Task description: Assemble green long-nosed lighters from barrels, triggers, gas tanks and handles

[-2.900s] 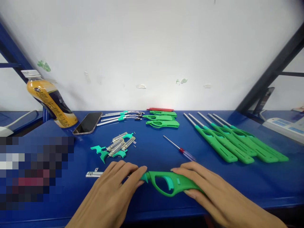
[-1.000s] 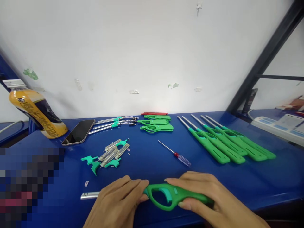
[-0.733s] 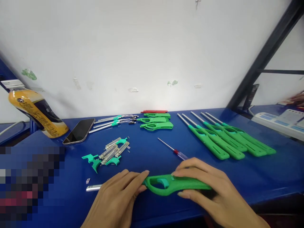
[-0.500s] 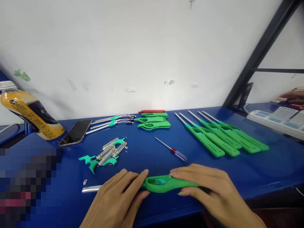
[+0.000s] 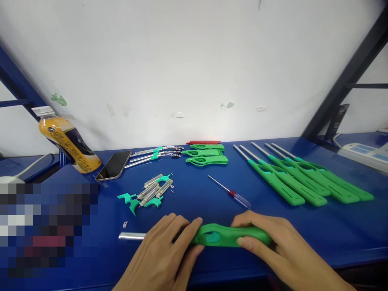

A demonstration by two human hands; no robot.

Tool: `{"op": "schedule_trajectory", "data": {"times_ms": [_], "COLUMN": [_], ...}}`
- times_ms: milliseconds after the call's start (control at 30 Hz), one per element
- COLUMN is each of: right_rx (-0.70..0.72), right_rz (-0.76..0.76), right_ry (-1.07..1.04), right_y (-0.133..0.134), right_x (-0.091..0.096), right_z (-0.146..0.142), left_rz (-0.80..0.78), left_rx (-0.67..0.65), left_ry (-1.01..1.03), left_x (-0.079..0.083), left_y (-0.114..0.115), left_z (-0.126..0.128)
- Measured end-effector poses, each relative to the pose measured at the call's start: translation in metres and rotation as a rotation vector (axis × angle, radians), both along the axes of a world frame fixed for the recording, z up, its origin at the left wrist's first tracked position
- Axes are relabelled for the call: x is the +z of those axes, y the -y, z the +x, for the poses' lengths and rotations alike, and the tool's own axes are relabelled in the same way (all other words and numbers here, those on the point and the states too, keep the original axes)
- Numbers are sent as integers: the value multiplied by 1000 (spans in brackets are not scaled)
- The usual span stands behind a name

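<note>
Lighter (image 5: 230, 235): matt green plastic w/ shiny metal tube (image 5: 131, 236); bench (image 5: 194, 194) prob. painted metal.

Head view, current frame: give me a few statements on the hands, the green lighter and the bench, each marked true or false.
1. The left hand and the right hand both hold the green lighter near the front edge of the bench. True.
2. The right hand holds the screwdriver. False: it lies free on the bench, behind the hands.
3. A row of finished lighters lies to the right. True.
4. The phone stands upright against the wall. False: it lies flat on the bench beside the orange bottle.
5. The held lighter's metal tube points to the person's left. True.
</note>
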State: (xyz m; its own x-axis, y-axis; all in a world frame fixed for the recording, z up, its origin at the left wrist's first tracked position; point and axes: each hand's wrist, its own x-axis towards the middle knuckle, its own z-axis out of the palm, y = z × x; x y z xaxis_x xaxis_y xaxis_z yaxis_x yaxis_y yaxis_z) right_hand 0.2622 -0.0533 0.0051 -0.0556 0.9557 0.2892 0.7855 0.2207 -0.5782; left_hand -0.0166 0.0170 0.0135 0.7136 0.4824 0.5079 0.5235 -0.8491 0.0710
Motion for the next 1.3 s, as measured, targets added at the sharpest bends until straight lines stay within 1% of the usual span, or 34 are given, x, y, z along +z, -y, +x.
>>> {"op": "schedule_trajectory", "data": {"times_ms": [100, 167, 267, 333, 400, 467, 567, 667, 700, 767, 833, 933, 1033, 1133, 1300], "right_rx": [-6, -13, -8, -14, -27, -49, -130, -261, -295, -331, -330, -309, -319, -343, -421], "right_rz": [-91, -120, -123, -105, -90, -58, 65, 192, 212, 217, 201, 182, 213, 240, 241], "right_ry": [-78, -159, -272, -284, -252, -217, -183, -105, -51, 84, 194, 241, 220, 172, 13], "right_y": [0, 0, -3, -6, -9, -11, -11, -12, -12, -14, -17, -20, -20, -18, -14], "right_x": [3, 6, 10, 11, 10, 9, 8, 6, 4, 0, -5, -10, -8, -3, 2], "right_z": [-3, -4, -5, -5, -5, -5, -2, 5, 9, 17, 23, 28, 28, 27, 27], "left_rz": [78, 108, 85, 50, 30, 49, 93, 79, 79, 129, 222, 211, 182, 159, 127], "left_rx": [21, 26, 20, 25, 43, 65, 98, 129, 135, 162, 223, 263, 276, 300, 353], "left_ry": [41, 88, 118, 121, 105, 86, 75, 119, 145, 160, 82, -43, -162, -258, -364], "left_x": [-1, 1, 5, 5, 3, -1, -5, -3, -1, 3, 7, 13, 17, 18, 17], "left_y": [-1, -3, -7, -9, -10, -9, -5, -6, -9, -20, -37, -65, -83, -88, -85], "left_z": [3, 6, 9, 8, 6, 4, 3, 4, 4, 1, -4, -10, -10, -5, 3]}}
